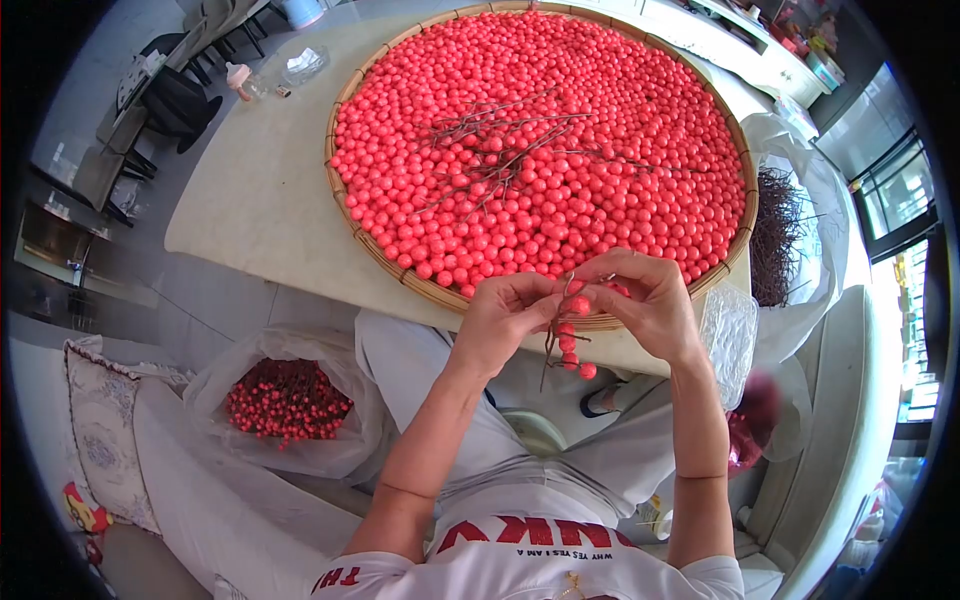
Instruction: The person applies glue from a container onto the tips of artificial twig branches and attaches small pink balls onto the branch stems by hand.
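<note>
Fingers of the left hand and right hand pinch a berried sprig at the near edge of the round tray. Stems with berries in one plastic bag look finished; bare twigs on the tray's loose berries seem left to do.

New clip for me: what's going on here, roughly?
A seated person's left hand and right hand hold a thin brown twig bearing round red berries over the near rim of a round, woven tan tray. Loose round red berries cover the tray, with bare brown twigs on top. Red-berried stems fill a translucent plastic bag at lower left; dark bare stems lie in a whitish plastic bag at right.
</note>
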Motion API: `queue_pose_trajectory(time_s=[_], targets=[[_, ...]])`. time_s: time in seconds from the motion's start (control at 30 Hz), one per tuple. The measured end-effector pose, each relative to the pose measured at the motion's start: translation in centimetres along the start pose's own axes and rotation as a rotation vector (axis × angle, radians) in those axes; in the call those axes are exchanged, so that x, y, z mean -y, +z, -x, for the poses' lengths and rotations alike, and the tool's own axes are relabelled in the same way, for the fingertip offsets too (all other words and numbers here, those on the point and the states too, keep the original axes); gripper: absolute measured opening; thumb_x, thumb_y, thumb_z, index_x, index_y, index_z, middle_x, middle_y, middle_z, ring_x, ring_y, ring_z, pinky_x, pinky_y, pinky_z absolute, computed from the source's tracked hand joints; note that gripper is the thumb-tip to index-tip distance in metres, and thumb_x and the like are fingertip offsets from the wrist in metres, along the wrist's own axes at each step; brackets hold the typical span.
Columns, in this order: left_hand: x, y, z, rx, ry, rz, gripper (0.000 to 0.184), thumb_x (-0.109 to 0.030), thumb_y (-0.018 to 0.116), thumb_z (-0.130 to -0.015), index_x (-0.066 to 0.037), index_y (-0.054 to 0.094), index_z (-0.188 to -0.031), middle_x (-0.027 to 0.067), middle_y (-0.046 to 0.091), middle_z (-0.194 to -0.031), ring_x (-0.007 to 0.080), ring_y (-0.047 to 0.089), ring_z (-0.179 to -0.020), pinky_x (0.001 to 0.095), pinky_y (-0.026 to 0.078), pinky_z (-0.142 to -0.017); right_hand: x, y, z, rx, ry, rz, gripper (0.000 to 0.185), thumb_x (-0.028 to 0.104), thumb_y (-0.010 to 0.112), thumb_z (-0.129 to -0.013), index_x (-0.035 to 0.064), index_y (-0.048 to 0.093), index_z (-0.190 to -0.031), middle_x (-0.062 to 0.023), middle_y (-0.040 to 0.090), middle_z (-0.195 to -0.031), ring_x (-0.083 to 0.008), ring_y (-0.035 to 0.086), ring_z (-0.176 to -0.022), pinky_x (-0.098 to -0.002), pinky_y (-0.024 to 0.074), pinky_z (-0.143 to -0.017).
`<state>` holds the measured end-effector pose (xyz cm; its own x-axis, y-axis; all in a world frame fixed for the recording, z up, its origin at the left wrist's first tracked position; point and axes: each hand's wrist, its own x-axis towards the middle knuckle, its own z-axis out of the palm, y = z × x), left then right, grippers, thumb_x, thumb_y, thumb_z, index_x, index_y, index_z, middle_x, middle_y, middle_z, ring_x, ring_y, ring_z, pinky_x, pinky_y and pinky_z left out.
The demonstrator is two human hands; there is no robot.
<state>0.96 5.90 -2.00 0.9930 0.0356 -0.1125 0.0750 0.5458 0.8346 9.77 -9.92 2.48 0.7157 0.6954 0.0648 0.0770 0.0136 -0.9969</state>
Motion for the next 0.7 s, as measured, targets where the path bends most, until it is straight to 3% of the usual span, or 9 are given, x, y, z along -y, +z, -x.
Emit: queue_pose_trajectory(time_s=[0.23, 0.4, 0.6, 0.7], targets=[[-1.1, 0.2, -0.5, -0.036, -0.047, -0.076, 0.009, -0.001, 0.055, -0.086, 0.001, 0.06, -0.093, 0.0065, 0.063, -0.08, 0.0117, 0.059, -0.062, 0.0202, 0.048, -0.062, 0.6, -0.1, 0.9, -0.193, -0.059, -0.008, 0.014, -0.001, 0.066, -0.077, -0.0017, 0.066, -0.091, -0.0061, 0.063, -0.087, -0.0089, 0.056, -0.07, -0.0161, 0.045, -0.062], [-0.4, 0.8, -0.5, -0.102, -0.017, -0.115, 0.011, -0.001, 0.054, -0.087, 0.001, 0.058, -0.097, 0.0064, 0.062, -0.079, 0.0109, 0.058, -0.062, 0.0182, 0.047, -0.059, -0.5, -0.3, 1.2, -0.111, -0.042, 0.154, 0.015, 0.002, 0.068, -0.076, -0.0012, 0.067, -0.091, -0.0056, 0.064, -0.087, -0.0074, 0.054, -0.067, -0.0161, 0.0437, -0.06], [-0.1, 0.2, -0.4, -0.066, 0.022, -0.039, 0.015, 0.0, 0.056, -0.085, 0.001, 0.057, -0.1, 0.0056, 0.062, -0.076, 0.0086, 0.056, -0.064, 0.0165, 0.045, -0.058, -0.1, 0.2, 1.6, -0.173, 0.046, 0.114, 0.015, 0.002, 0.069, -0.076, -0.0014, 0.067, -0.09, -0.0052, 0.065, -0.082, -0.0068, 0.054, -0.066, -0.0164, 0.0443, -0.06], [-0.5, 1.2, 0.4, -0.131, 0.09, -0.144, 0.015, 0.0, 0.059, -0.084, 0.0, 0.058, -0.098, 0.0048, 0.061, -0.076, 0.0083, 0.056, -0.066, 0.016, 0.044, -0.059, 0.1, 0.1, 1.6, -0.214, 0.099, 0.129, 0.014, -0.002, 0.067, -0.076, -0.0022, 0.065, -0.09, -0.0073, 0.065, -0.084, -0.0095, 0.058, -0.072, -0.0172, 0.0474, -0.067]])
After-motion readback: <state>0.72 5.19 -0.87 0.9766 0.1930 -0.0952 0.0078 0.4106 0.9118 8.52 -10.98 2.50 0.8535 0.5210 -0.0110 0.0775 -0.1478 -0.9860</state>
